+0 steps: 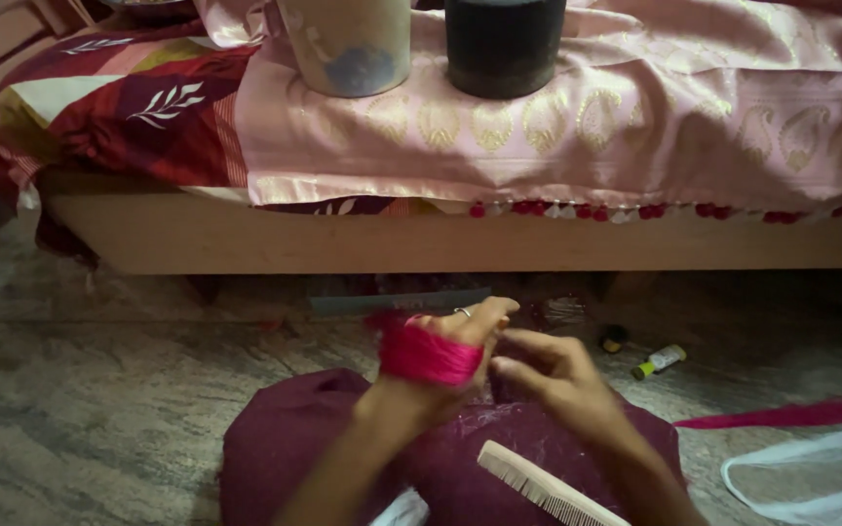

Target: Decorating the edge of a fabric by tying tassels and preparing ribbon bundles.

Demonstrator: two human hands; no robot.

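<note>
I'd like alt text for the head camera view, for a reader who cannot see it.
Pink thread is wound around the person's left hand, and the right hand meets it at the fingertips. A pale comb lies on maroon cloth below, before a bed draped in pink fabric.

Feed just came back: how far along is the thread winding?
Done: a thick band of pink thread already wraps the left hand. In hand: the right hand works at it by the fingertips. Left: the comb on the maroon cloth lies untouched.
</note>
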